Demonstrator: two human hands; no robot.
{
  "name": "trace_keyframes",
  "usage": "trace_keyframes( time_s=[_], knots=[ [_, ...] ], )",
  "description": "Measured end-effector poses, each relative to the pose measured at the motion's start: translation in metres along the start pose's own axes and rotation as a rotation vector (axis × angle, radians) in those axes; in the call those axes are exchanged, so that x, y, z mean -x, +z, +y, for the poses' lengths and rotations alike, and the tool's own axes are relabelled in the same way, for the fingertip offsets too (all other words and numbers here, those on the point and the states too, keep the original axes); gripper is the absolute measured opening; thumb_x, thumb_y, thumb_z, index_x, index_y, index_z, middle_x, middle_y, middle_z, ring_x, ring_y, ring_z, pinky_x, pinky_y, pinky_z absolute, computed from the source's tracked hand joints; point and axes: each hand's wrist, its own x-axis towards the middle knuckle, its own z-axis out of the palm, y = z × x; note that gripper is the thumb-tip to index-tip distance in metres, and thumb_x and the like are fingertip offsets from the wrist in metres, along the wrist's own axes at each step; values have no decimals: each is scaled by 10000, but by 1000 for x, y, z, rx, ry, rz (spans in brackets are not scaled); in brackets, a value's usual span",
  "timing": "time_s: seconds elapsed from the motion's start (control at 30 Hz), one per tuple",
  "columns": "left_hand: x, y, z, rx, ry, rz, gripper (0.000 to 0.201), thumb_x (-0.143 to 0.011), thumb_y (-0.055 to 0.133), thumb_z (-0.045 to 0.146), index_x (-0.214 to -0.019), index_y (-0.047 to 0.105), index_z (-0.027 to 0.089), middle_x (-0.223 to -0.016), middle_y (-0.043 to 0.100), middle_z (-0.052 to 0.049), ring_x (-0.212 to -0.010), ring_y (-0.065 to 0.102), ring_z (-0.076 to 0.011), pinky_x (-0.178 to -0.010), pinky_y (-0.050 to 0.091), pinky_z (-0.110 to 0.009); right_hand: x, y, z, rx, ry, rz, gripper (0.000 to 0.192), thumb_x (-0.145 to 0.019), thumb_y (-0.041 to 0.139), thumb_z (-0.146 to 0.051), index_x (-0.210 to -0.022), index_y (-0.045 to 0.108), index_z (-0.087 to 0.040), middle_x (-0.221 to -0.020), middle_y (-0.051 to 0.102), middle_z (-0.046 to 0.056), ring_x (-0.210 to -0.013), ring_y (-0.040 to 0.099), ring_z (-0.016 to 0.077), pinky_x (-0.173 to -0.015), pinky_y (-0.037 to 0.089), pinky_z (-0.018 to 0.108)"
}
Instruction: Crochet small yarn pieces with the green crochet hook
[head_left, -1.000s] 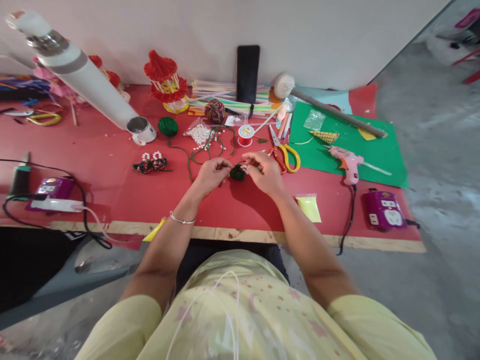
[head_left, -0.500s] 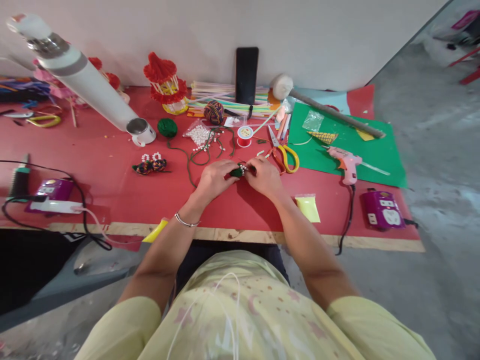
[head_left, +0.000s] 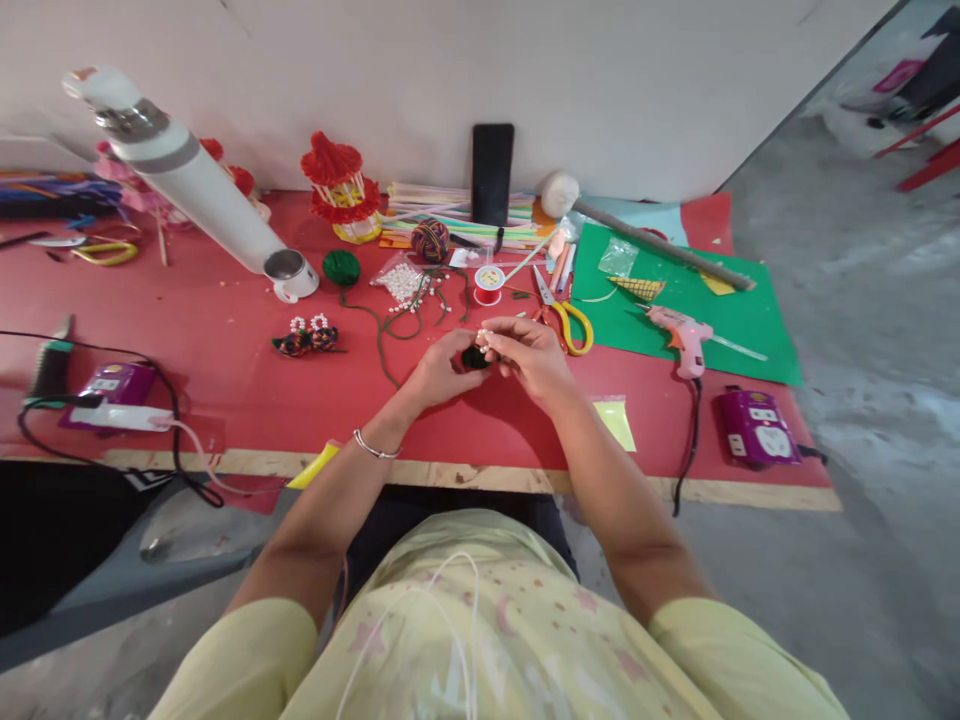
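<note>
My left hand is closed on a small dark green yarn piece, gripped between thumb and fingers. Beside it my right hand pinches a small cluster of white beads at the top of that piece; whether beads and yarn are joined is hidden by my fingers. A multicoloured yarn piece with two white bead loops lies to the left. Beyond my hands are loose white beads in a bag, a green yarn ball with its trailing strand, and a red thread spool.
Yellow-handled scissors lie just right of my hands. A pink glue gun rests on green sheet, its cord running to a purple socket box. A white mug, a phone and a stick-handled mallet stand or lie farther back.
My right hand has shifted its hold, and its fingers now pinch the beads from above. My left hand stays on the green yarn piece. The camera view has tilted slightly.
</note>
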Motion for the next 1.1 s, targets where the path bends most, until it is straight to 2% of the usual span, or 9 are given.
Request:
trace_keyframes(
  time_s=[0.1, 0.2, 0.3, 0.37, 0.47, 0.57, 0.67, 0.93, 1.1],
  knots=[
    [0, 3, 5, 222, -109, -25, 362, -808, 807, 341, -1109, 751, 148, -1149, 747, -115, -983, 710, -205, -834, 577, -297, 0, -3, -4, -35, -5, -3, 344, -764, 814, -419, -1050, 786, -230, -910, 806, 32, -537, 496, 64, -426, 279, 207],
    [2, 3, 9, 488, -317, -106, 434, -833, 801, 429, -1130, 740, 117, -970, 782, -103, -712, 710, -158, -665, 589, -278, 1, -5, -7, -36, -33, -17, 379, -820, 731, -393, -1172, 768, -256, -984, 823, 36, -500, 400, 57, -443, 275, 231],
    [3, 1, 11, 650, -425, -145, 462, -810, 829, 458, -1073, 740, 89, -858, 776, -104, -640, 704, -156, -579, 585, -264, 2, -6, -7, 4, -48, -42, 439, -840, 676, -359, -1269, 730, -282, -1101, 820, 38, -503, 399, 64, -454, 300, 244],
    [3, 0, 11, 703, -440, -142, 456, -782, 861, 437, -1050, 741, 88, -841, 767, -95, -660, 720, -162, -568, 584, -252, 2, -5, -6, 44, -65, -51, 454, -828, 680, -342, -1276, 727, -280, -1154, 811, 43, -561, 492, 82, -486, 360, 244],
    [2, 0, 12, 765, -422, -122, 502, -711, 921, 377, -1090, 734, 105, -855, 755, -67, -713, 742, -172, -575, 583, -237, -1, -6, -2, 62, -82, -48, 475, -802, 697, -326, -1273, 725, -266, -1218, 792, 53, -843, 689, 163, -650, 517, 272],
    [1, 0, 14, 821, -426, -109, 544, -696, 931, 372, -1129, 718, 123, -872, 744, -47, -699, 744, -165, -553, 569, -223, -4, -7, 2, 34, -100, -56, 483, -793, 698, -301, -1274, 720, -268, -1269, 773, 47, -1090, 717, 223, -861, 581, 341],
    [1, 1, 14, 865, -485, -133, 522, -705, 921, 405, -1089, 716, 117, -899, 745, -60, -701, 750, -169, -540, 566, -221, -5, -9, 6, 77, -119, -63, 454, -819, 693, -317, -1270, 723, -283, -1297, 762, 42, -1190, 701, 249, -935, 583, 380],
    [2, 2, 16, 892, -550, -76, 558, -726, 901, 407, -1156, 689, 122, -895, 747, -64, -608, 730, -148, -440, 503, -193, -4, -7, 9, 199, -187, 72, 384, -852, 718, -387, -1218, 744, -273, -1148, 793, 55, -1036, 737, 238, -882, 603, 391],
    [3, 5, 14, 911, -514, -122, 511, -755, 889, 390, -1136, 672, 126, -930, 728, -62, -721, 768, -175, -481, 542, -190, -5, -7, 11, 88, -138, 29, 403, -831, 768, -393, -1222, 741, -300, -1088, 776, 24, -983, 715, 196, -885, 585, 351]
  ],
)
